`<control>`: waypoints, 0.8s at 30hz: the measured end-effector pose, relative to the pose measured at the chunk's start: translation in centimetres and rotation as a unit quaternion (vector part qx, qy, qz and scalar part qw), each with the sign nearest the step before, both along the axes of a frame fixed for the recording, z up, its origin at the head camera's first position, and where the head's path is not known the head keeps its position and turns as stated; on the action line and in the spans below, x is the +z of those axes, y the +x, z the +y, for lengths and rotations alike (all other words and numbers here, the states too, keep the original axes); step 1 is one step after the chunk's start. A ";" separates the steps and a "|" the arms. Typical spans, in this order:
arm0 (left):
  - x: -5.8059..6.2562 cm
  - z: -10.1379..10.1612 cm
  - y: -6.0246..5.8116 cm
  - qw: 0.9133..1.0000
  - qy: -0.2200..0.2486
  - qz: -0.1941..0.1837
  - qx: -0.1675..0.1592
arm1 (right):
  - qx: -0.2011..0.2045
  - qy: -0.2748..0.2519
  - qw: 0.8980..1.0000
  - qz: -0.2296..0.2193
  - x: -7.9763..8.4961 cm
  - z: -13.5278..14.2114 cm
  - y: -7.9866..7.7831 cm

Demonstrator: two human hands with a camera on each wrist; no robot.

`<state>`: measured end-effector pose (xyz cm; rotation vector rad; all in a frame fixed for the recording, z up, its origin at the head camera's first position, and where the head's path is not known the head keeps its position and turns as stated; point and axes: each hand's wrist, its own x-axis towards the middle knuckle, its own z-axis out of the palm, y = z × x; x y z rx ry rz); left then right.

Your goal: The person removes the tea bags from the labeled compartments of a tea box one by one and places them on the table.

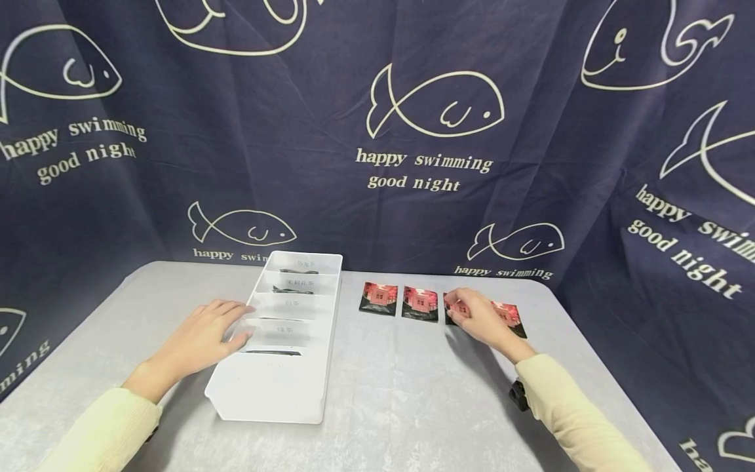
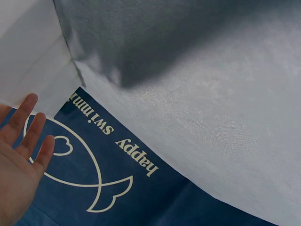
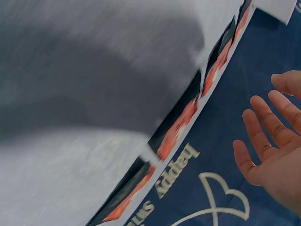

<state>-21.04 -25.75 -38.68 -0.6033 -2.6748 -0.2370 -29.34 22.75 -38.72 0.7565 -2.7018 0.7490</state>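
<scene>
A long white divided box (image 1: 271, 393) stands left of the table's middle, with handwritten labels on its dividers and dark packet edges (image 1: 274, 353) showing in some compartments. My left hand (image 1: 197, 335) is at its left side, fingers extended along the rim; in the left wrist view the fingers (image 2: 33, 134) lie by the white wall. Several red-and-black sachets form a row to the right, including the leftmost sachet (image 1: 379, 299) and its neighbour (image 1: 420, 304). Over the third sachet (image 1: 450, 316) hovers my right hand (image 1: 480, 321), partly covering it. The rightmost sachet (image 1: 512, 317) shows beyond the hand.
A grey tabletop (image 1: 389, 400) carries everything. Dark blue fabric (image 1: 330, 216) printed with fish and lettering hangs behind and at both sides. A black band (image 1: 519, 396) sits at the right wrist.
</scene>
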 end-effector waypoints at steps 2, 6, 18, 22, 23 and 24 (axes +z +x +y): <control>0.0 0.0 0.0 1.000 0.000 0.000 0.000 | 0.006 0.010 1.000 0.011 0.1 -0.7 0.3; -0.1 0.0 -0.1 1.000 -0.001 0.000 -0.001 | 0.021 0.037 0.999 0.031 0.2 -2.1 0.8; -0.1 -0.1 0.0 1.000 -0.001 -0.002 0.000 | 0.071 0.079 0.994 0.036 0.8 -6.2 2.5; -0.1 0.0 0.0 1.000 0.001 -0.001 -0.001 | 0.099 0.081 0.991 0.045 1.1 -7.5 3.1; -0.1 0.0 0.0 1.000 0.001 -0.001 0.000 | 0.106 0.083 0.990 0.050 1.2 -7.9 3.2; -0.1 0.0 0.0 1.000 0.001 -0.001 0.000 | 0.110 0.086 0.989 0.054 1.2 -8.2 3.4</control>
